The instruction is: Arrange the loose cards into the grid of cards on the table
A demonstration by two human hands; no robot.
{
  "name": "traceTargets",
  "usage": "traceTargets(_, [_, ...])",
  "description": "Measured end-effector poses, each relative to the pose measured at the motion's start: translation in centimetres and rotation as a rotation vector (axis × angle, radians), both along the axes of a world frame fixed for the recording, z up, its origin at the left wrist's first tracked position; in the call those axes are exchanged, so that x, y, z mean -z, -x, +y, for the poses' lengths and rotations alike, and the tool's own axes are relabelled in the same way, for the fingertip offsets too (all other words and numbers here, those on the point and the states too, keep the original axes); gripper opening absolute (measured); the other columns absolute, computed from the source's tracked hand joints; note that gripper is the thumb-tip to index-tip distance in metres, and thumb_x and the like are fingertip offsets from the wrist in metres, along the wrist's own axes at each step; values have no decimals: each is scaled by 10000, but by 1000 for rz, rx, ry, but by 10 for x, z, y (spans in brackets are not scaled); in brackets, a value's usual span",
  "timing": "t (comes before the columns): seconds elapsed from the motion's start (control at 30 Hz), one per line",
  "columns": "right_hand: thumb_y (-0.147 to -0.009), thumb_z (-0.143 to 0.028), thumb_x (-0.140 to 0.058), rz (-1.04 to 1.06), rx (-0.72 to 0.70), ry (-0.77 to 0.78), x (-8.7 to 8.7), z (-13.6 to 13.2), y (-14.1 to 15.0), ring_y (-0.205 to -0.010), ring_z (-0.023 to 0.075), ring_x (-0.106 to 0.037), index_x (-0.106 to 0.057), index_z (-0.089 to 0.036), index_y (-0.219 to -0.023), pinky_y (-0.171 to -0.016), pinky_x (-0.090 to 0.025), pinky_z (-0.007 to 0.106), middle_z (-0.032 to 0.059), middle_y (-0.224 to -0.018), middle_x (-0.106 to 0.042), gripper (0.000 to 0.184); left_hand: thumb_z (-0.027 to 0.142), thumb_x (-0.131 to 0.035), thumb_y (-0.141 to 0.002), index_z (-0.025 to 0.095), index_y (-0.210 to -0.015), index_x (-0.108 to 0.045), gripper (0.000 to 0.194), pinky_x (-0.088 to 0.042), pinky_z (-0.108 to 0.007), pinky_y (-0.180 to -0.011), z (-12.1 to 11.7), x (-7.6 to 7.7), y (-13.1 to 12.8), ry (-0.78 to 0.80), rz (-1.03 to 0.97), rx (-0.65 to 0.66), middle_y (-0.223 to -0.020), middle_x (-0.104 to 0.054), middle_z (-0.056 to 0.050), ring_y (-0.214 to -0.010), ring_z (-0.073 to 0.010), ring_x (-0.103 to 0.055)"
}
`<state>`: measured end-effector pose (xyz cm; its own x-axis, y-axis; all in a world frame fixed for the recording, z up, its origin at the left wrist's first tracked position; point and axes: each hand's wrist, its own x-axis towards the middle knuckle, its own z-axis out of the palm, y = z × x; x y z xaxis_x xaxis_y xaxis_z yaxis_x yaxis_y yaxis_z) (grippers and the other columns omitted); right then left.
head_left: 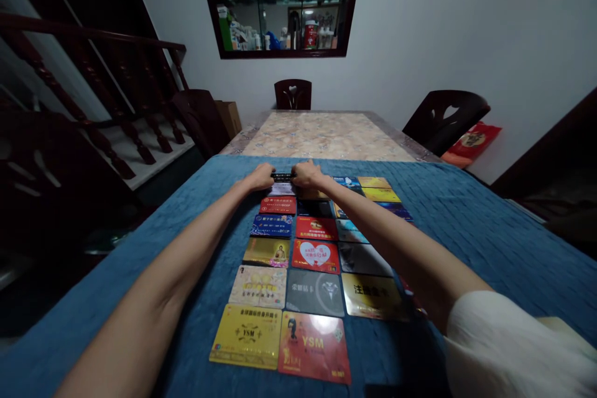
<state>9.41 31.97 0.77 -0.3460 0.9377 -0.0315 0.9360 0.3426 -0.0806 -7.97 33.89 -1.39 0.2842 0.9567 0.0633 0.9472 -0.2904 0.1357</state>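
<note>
Head view, at the far end of the soft blue cloth [200, 224]: at left, a bare left hand [259, 178], fingers apparently closed almost to a pinch on the left end of a thin black card with pale markings [283, 178]. Between both hands, that same black card, just beyond a pale lavender card [282, 189] in the left column; too small to tell whether touching it or lifted. At right, a bare right hand [306, 174], likewise nearly closed, apparently on the other end. Best to hold both ends level, line up with the left column's edges, and press down lightly and evenly, without rippling the pile or nudging neighbouring cards. Wise also to keep the right forearm [396, 230] high over the right-hand column.
</note>
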Motion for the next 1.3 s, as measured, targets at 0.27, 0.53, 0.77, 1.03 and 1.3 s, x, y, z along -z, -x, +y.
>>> traceTargets(0.27, [-843,-231,-572,0,28,-24,-1,-6,1,-1264,356,-516,-682,-160,-1234,-940,-476,449,190,-1286,-659,413,73,-560,-697,139,-866,-712,237,-490,-252,-825,0,3,0,-27,-10,-27,-916,-722,-93,-943,-229,-643])
traceTargets(0.53, [-855,-225,-561,17,16,-64,-6,-15,-3,-1284,366,-495,-638,-157,-1291,-985,-443,500,191,-1319,-637,448,103,-495,-837,88,-1153,-662,357,-461,-335,-999,-13,3,0,-210,-98,-70,-1192,-636,-171,-1140,-263,-585])
traceTargets(0.77, [-879,-236,-557,37,-21,-137,-17,-33,-20,-1271,365,-477,-645,-192,-1276,-977,-423,492,147,-1289,-665,409,150,-459,-907,96,-1183,-655,343,-438,-369,-1057,-43,-7,-7,-368,-191,-10,-1163,-623,-147,-1141,-249,-565])
traceTargets(1.03, [-905,-235,-527,68,-89,-210,-31,-78,-46,-1200,334,-502,-674,-226,-1226,-930,-392,448,108,-1181,-717,353,140,-477,-910,111,-1053,-704,269,-483,-367,-984,-88,-10,-35,-464,-278,125,-1056,-644,-125,-1048,-247,-590])
traceTargets(1.3, [-910,-212,-534,151,-161,-266,-43,-140,-82,-1140,305,-507,-709,-241,-1166,-836,-351,381,70,-1135,-732,311,138,-507,-915,144,-995,-706,215,-524,-392,-903,-146,-11,-74,-569,-395,324,-1003,-651,-101,-970,-234,-602])
